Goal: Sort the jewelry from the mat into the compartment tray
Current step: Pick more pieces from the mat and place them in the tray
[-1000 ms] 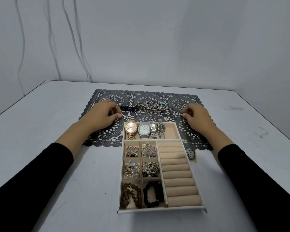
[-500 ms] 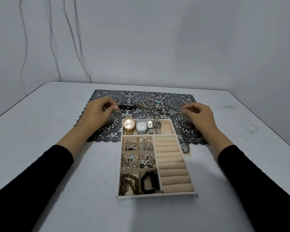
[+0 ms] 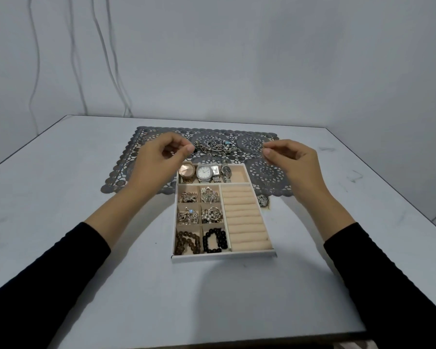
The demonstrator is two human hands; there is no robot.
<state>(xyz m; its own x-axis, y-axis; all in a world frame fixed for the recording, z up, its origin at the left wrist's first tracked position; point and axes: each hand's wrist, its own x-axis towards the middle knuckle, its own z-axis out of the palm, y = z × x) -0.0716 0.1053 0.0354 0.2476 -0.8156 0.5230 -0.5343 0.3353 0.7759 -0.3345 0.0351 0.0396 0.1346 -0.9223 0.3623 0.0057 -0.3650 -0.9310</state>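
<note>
jewelry [image 3: 188, 215] fills most of the tray [image 3: 223, 256], a white box with beige lining that stands on the pale counter [image 3: 61, 197] between two black sleeves [image 3: 48, 273]. in its nearest row a brown bead bracelet [image 3: 188, 243] lies in the left compartment and a black bead bracelet [image 3: 215, 240] in the one beside it. behind them, four small compartments each hold a tangle of silver pieces [image 3: 212, 214], too fine to tell apart. beige ring rolls [image 3: 244, 220] run down the long right section. the far compartment spans the tray's width and holds four watches [image 3: 204, 172] side by side, faces up.

both hands hover over the tray's far end. the left hand [image 3: 159, 159] is curled, thumb and forefinger tips brought together; whether they pinch anything i cannot tell. the right hand [image 3: 292, 159] is curled too, thumb and forefinger nearly meeting, and i cannot tell if something sits between them.

the tray's far end overlaps the near edge of a dark lace mat [image 3: 126, 177]. just off the tray's right side, at the mat's near edge, lies one small silver item [image 3: 263, 200]. farther back, mid-mat, a heap of silver chains [image 3: 212, 147] lies between the two hands' fingertips. a few small rings [image 3: 255, 154] lie just beside the right hand's fingertips. behind the counter, thin cables [image 3: 106, 59] hang down a plain wall [image 3: 287, 59].
</note>
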